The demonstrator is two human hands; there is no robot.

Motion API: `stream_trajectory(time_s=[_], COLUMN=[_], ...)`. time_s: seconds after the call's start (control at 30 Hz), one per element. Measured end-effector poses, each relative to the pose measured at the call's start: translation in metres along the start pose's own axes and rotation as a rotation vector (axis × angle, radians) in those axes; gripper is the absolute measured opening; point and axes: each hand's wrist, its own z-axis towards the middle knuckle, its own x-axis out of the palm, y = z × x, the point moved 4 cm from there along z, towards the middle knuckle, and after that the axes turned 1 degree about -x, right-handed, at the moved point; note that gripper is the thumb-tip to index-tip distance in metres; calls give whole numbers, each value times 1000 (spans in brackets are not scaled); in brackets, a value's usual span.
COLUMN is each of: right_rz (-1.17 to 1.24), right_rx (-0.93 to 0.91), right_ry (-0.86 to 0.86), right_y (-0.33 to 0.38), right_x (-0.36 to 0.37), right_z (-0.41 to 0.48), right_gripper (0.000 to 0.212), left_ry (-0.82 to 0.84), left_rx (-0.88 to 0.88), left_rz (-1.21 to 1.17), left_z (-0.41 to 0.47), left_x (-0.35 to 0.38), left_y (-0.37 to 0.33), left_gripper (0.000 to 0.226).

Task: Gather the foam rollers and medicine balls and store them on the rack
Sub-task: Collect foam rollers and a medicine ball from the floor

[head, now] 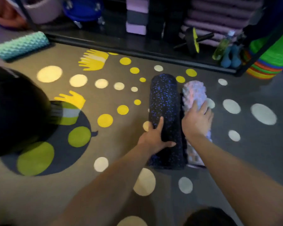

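Two foam rollers lie side by side on the patterned floor, pointing away from me. My left hand [155, 136] grips the black roller with blue speckles [164, 101] near its close end, thumb over the top. My right hand [197, 121] curls over the pale knobbly roller [194, 93] just to its right. A teal ridged roller [20, 44] lies at the far left beside the rack. A large black ball [15, 111] sits on the floor at the left. The black rack [137, 44] runs along the back.
The rack's low shelf holds purple blocks [136, 13], stacked purple mats [219, 17], an ab wheel [193, 40], a bottle [220, 46] and small blue dumbbells [231, 57]. Stacked coloured cones [268, 62] stand at the right. Another dark round object [209, 217] is at the bottom edge.
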Motion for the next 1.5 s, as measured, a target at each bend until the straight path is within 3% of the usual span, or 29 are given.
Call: stream_trajectory(time_s=[0.03,0.1,0.17,0.23,0.33,0.43,0.47,0.57,0.63,0.7,0.73,0.87,1.07,1.23,1.3,1.37,1.5], right_rz=[92,354,457,429,244,207,172,-50,-292,-337,-283,-126,-130,-97,-206,-254,-103], right_rx=[-168,-414,-494,-599,-730,-777,-805,-846,-637,-318,-248,-298,-304,-267,-352,-554,-862], right_ry=[-199,-307,-192,-12,336,516,537,530,543,552,559,538,555,550,393,272,323], right_y=[29,94,159,220,285,328,341,371,359,321,303,269,276,222,201,199,255], right_x=[-7,-18,-22,-16,-4,0,3,22,42,64,73,81,78,58,39,24,2], right_z=[-14,-38,-62,-81,-105,-123,-132,-150,-141,-122,-116,-110,-114,-102,-106,-117,-159], right_gripper=[40,33,33,37,45,42,41,51,69,87,98,108,110,102,84,67,56], left_ry=[-148,-507,-722,-793,-848,-1047,-1021,-722,-620,-628,-665,-786,-684,-715,-728,-692,-488], left_rx=[40,14,-87,-185,-391,-632,-684,-702,-660,-618,-628,-662,-704,-687,-646,-566,-503], left_rz=[5,-135,-296,-122,191,111,84,125,123,104,76,69,108,217,348,414,305], left_z=[-5,-22,-48,-86,-162,-241,-260,-292,-288,-266,-256,-227,-211,-205,-204,-203,-225], left_x=[-17,-67,-121,-177,-234,-264,-266,-252,-233,-214,-207,-192,-193,-177,-180,-190,-223], left_y=[6,35,84,137,216,275,290,313,312,306,304,299,285,275,256,236,214], left_gripper=[100,67,46,30,31,37,42,64,72,75,75,76,75,72,68,60,57])
